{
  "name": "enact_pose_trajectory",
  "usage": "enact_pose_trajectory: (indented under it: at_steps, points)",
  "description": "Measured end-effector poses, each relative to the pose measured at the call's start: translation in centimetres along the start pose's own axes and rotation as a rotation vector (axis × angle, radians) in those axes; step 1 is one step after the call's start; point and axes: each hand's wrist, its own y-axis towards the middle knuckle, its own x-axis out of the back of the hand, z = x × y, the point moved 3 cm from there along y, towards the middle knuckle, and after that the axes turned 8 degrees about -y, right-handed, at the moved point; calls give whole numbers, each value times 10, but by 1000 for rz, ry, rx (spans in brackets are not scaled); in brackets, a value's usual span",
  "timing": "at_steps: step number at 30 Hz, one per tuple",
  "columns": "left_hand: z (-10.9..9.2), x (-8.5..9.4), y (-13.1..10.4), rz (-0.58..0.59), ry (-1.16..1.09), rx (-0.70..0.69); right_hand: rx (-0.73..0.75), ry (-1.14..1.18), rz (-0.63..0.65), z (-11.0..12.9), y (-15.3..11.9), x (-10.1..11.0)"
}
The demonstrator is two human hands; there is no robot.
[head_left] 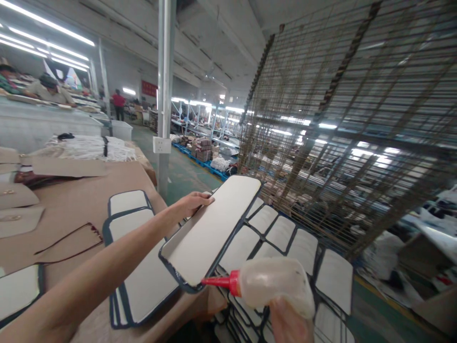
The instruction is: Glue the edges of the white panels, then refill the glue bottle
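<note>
Holding panel (216,226) tilted, L grip (194,204) clamped on it, prob. so its corner (194,284) faces red nozzle (223,282); R grip (290,318) clamped round bottle (274,281).

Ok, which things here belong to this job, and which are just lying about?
Likely the job:
- panel in the left hand
- red-tipped bottle in the right hand
- nearby dark-edged panels

Seemingly lying about:
- beige pieces
- white bundle

Factory wkshp: strip lts (46,23), worktable (71,197), co-workers (53,95).
</note>
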Motion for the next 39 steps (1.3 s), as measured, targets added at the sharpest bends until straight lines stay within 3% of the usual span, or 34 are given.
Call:
enact_pose_trajectory:
  at_steps: [3, 8, 11, 15, 23, 29, 32, 34, 39]
  points:
    - [0, 0, -2, -37, 1, -46, -54, 94, -57, 4, 5, -5]
    - [13, -14, -12, -20, 41, -96, 148, 155, -186, 39, 62, -14]
    - [23, -25, -20, 26, 90, -107, 232, 106, -247, 45, 89, -12]
    - [27, -36, -28, 169, 115, -71, 312, 7, -299, 37, 101, 2]
    - [20, -52, -37, 483, 137, -16, 296, -28, -329, 28, 100, 31]
    - [22, -54, -22, 400, 117, -22, 221, -159, -139, -3, 48, 29]
    - [26, -61, -17, 401, 132, -45, 250, -249, -98, -5, 38, 33]
    - [29, -69, -17, 418, 146, -49, 298, -238, -172, 7, 52, 42]
    - [39, -98, -24, 486, 156, 6, 413, -86, -403, 48, 120, 72]
